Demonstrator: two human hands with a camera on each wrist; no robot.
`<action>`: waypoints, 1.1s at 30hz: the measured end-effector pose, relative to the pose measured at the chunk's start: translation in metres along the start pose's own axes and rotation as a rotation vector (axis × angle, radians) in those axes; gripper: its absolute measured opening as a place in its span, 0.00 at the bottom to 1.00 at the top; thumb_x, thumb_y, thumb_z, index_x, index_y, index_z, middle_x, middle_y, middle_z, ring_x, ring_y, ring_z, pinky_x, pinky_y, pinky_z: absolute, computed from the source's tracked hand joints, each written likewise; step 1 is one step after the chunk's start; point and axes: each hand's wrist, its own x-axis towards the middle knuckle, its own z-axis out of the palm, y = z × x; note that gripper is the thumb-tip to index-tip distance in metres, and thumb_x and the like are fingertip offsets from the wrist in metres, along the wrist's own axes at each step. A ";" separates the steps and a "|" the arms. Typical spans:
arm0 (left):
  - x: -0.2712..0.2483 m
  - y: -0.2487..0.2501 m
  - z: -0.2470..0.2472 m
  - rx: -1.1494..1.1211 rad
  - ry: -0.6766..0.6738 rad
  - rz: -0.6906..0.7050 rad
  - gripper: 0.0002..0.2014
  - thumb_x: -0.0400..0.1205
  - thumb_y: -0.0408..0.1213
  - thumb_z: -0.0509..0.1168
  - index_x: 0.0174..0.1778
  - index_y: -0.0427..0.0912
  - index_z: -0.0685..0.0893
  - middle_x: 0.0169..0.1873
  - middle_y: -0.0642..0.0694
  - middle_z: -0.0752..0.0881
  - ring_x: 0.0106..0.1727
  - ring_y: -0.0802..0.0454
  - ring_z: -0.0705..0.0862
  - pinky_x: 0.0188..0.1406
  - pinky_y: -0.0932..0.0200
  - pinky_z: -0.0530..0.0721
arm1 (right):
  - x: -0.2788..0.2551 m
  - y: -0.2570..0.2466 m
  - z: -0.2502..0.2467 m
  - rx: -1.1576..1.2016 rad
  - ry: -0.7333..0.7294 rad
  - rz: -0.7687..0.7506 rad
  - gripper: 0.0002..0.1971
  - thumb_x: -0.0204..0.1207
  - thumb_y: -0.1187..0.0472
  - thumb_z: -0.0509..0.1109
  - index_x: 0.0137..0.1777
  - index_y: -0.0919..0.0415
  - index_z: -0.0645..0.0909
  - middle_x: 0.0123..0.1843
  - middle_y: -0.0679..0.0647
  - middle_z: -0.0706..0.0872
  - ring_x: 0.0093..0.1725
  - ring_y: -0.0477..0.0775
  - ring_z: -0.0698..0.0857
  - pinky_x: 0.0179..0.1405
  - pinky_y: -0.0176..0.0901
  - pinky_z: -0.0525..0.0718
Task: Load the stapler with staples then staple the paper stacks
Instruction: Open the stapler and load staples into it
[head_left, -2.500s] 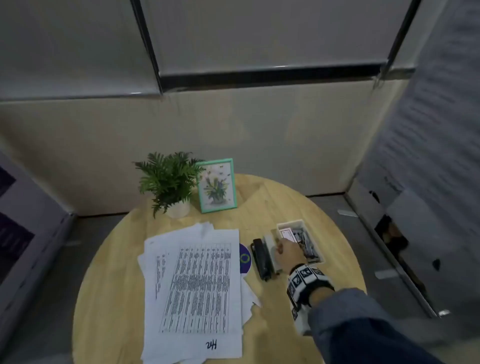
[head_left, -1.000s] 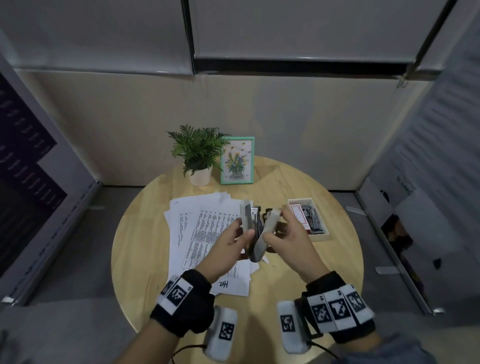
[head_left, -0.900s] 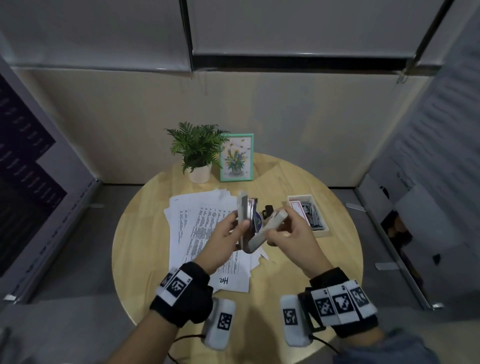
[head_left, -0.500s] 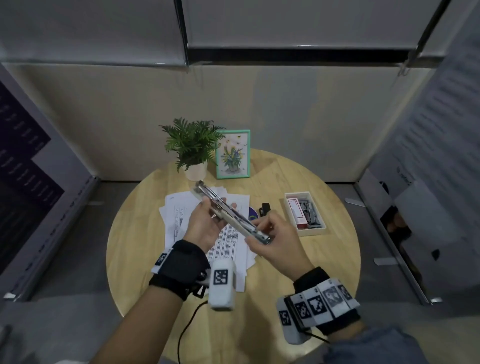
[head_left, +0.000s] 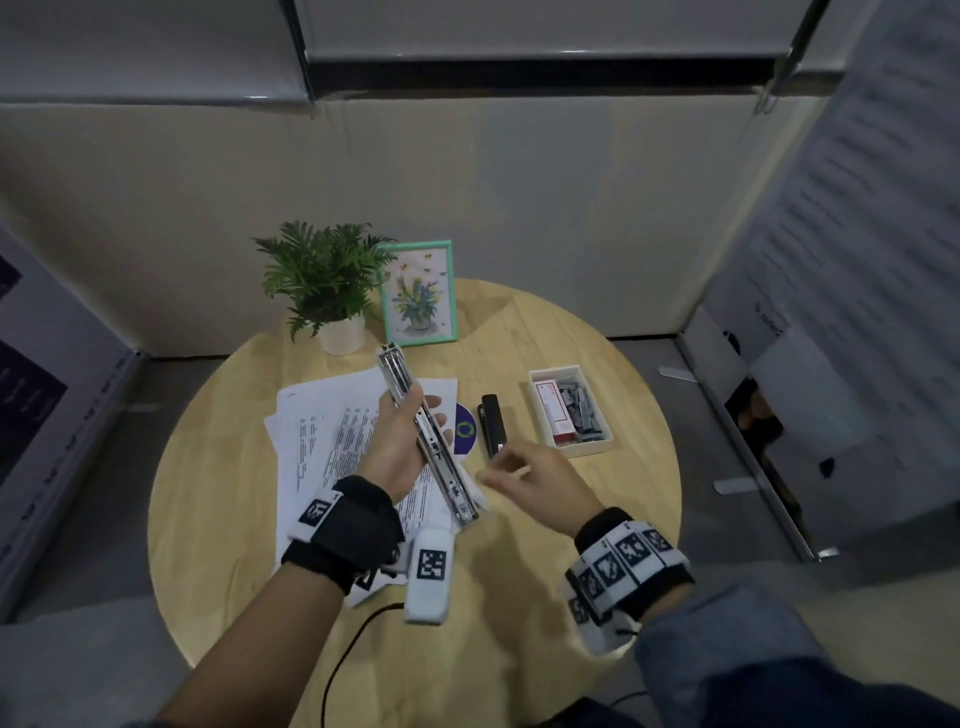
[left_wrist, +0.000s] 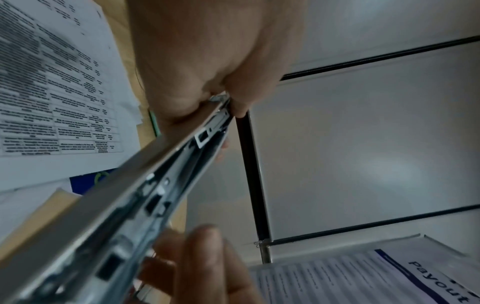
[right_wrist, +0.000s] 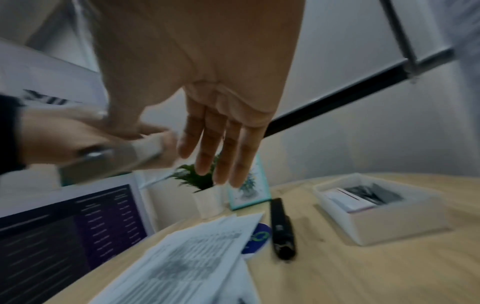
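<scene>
My left hand (head_left: 402, 441) grips a silver stapler (head_left: 426, 434) folded out flat into one long strip, held above the papers, its metal channel facing up (left_wrist: 166, 185). My right hand (head_left: 524, 475) hovers just right of the stapler's near end, fingers loosely straight and holding nothing (right_wrist: 221, 148). A spread stack of printed papers (head_left: 322, 447) lies on the round wooden table (head_left: 597, 519). A white tray (head_left: 571, 410) at the right holds grey staple strips (head_left: 584, 410) and a red-and-white staple box (head_left: 553, 415). A second, black stapler (head_left: 492, 425) lies between papers and tray.
A potted plant (head_left: 327, 286) and a green-framed picture (head_left: 418, 293) stand at the table's far edge. A round blue disc (head_left: 465, 428) peeks from under the papers. Printed boards lean on the left (head_left: 31, 395) and right (head_left: 857, 260). A cable (head_left: 343, 654) trails off the near edge.
The stapler was lifted and swung open from a folded V to a flat strip. My right hand has let go of its near end and drawn slightly right; the left hand keeps hold.
</scene>
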 end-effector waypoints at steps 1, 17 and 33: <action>0.003 0.001 0.002 0.005 -0.014 -0.003 0.11 0.86 0.42 0.54 0.61 0.42 0.68 0.47 0.44 0.77 0.42 0.49 0.77 0.42 0.52 0.81 | 0.009 0.015 -0.008 -0.056 0.071 0.035 0.14 0.76 0.47 0.68 0.49 0.58 0.82 0.47 0.52 0.88 0.48 0.50 0.85 0.49 0.45 0.84; 0.030 -0.001 0.021 0.065 0.053 -0.018 0.07 0.86 0.42 0.54 0.54 0.44 0.73 0.43 0.45 0.79 0.36 0.49 0.77 0.35 0.52 0.81 | 0.113 0.117 -0.059 -0.772 0.034 0.406 0.10 0.79 0.62 0.63 0.56 0.64 0.80 0.53 0.60 0.88 0.51 0.61 0.88 0.37 0.44 0.75; 0.020 0.000 0.022 0.044 -0.035 -0.076 0.09 0.83 0.29 0.49 0.52 0.43 0.72 0.42 0.44 0.82 0.28 0.53 0.80 0.32 0.53 0.79 | 0.114 0.099 -0.070 -0.406 0.131 0.568 0.10 0.79 0.65 0.65 0.55 0.71 0.81 0.56 0.68 0.86 0.54 0.68 0.85 0.42 0.47 0.78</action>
